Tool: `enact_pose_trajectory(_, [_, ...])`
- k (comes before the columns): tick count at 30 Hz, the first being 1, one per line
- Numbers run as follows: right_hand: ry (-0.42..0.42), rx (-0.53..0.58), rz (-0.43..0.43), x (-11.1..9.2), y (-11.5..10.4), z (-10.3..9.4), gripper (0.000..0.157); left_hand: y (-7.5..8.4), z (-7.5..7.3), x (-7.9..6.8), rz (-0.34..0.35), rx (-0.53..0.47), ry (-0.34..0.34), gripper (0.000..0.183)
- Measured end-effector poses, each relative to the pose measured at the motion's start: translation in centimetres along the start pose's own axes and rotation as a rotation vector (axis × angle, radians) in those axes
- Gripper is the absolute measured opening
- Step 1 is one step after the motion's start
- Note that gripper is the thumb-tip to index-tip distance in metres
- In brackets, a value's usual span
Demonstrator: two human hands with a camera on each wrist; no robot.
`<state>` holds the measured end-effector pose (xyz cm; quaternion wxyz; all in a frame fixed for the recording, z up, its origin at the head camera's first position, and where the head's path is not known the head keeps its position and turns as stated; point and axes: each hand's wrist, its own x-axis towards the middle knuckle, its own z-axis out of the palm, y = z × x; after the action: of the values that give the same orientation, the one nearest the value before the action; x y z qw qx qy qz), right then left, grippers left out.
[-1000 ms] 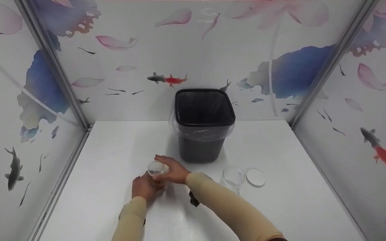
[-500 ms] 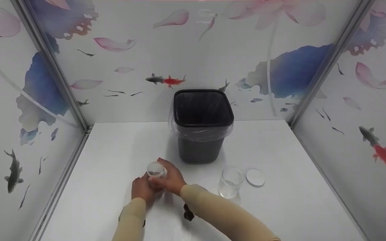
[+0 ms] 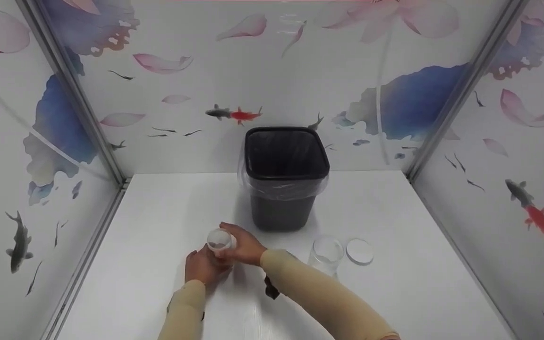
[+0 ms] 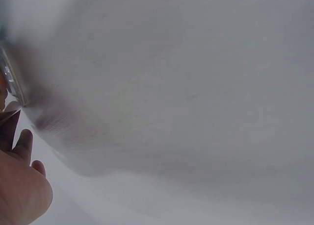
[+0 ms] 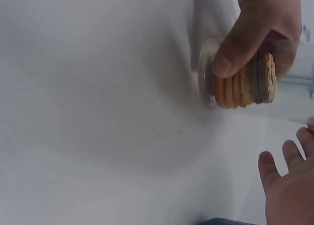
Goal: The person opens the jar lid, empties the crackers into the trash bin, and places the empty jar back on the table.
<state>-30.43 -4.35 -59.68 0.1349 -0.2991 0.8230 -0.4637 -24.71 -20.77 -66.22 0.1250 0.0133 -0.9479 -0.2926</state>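
Observation:
A clear jar (image 3: 219, 240) stands upright on the table, left of centre. Through its wall, several stacked round biscuits (image 5: 234, 90) show near the bottom in the right wrist view. My left hand (image 3: 202, 268) grips the jar low down, its thumb across the wall beside the biscuits. Higher up, my right hand (image 3: 243, 244) holds round the rim, thumb in front and fingers behind. A small pale patch shows between that palm and the rim; I cannot tell what it is. The left wrist view catches only part of a hand (image 4: 22, 186) and the jar's base (image 4: 12, 75).
A black bin (image 3: 284, 203) with a clear plastic liner stands behind the hands, by the back wall. Right of my forearm is a second clear jar (image 3: 327, 250), partly covered by the sleeve. A round white lid (image 3: 360, 250) lies beside it. Patterned panels enclose the table.
My right hand and forearm have turned about the rim, dipping toward me half a second ago and now swinging back. The second jar was uncovered, then partly hidden again. My left hand stays put.

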Motion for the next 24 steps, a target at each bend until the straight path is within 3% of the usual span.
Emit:
enact_pose_trajectory(5, [0.142, 0.041, 0.038, -1.0, 0.0, 2.2, 0.092, -0.1, 0.1, -0.3, 0.002, -0.009, 0.017, 0.066])
enact_pose_trajectory(8, [0.179, 0.018, 0.062, -1.0, -0.1, 2.6, 0.093, 0.0, 0.0, -0.3, 0.011, 0.003, 0.011, 0.061])
enact_pose_trajectory(11, [0.134, -0.006, 0.059, -0.6, 0.0, 1.9, 0.089, 0.2, 0.0, -0.2, 0.007, 0.004, 0.003, 0.064])
enact_pose_trajectory(18, [-0.060, -0.071, 0.020, 0.7, -0.1, -1.0, 0.087, 0.1, 0.0, 0.2, -0.010, -0.007, -0.013, 0.071])
enact_pose_trajectory(21, [-0.044, -0.083, 0.023, 0.4, -0.2, -0.7, 0.089, -0.1, 0.0, 0.2, -0.002, -0.003, -0.014, 0.071])
enact_pose_trajectory(24, [0.032, -0.072, 0.037, -0.5, -0.2, 0.4, 0.090, -0.2, 0.0, 0.1, 0.008, -0.007, -0.006, 0.073])
